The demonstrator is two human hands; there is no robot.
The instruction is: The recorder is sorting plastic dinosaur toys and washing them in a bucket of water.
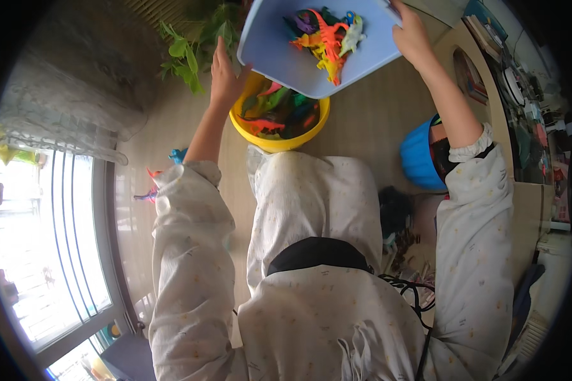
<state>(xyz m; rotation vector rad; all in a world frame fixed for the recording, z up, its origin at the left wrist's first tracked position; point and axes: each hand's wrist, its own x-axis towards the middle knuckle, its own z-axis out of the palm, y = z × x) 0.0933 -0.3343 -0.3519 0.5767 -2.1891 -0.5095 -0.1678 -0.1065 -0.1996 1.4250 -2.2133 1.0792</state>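
A light-blue plastic bin (276, 52) is tilted over a yellow plastic basin (286, 143), its open side towards me. Toy dinosaurs in orange, yellow, purple and pale grey lie inside the bin, among them an orange toy dinosaur (331, 38) and a pale toy dinosaur (352, 37). My right hand (410, 35) grips the bin's right rim. On the other side my left hand (226, 76) has its thumb spread from the fingers, close to the bin's left corner; whether it touches is unclear. More red and green toy dinosaurs (262, 125) fill the basin, partly hidden by the bin.
On the floor left of my left forearm lie a blue toy (177, 155) and other small toys. A green leafy plant (186, 55) stands beyond my left hand. A blue ribbed container (417, 155) is at right, beside a cabinet (493, 95). Black cables (417, 295) hang near my waist.
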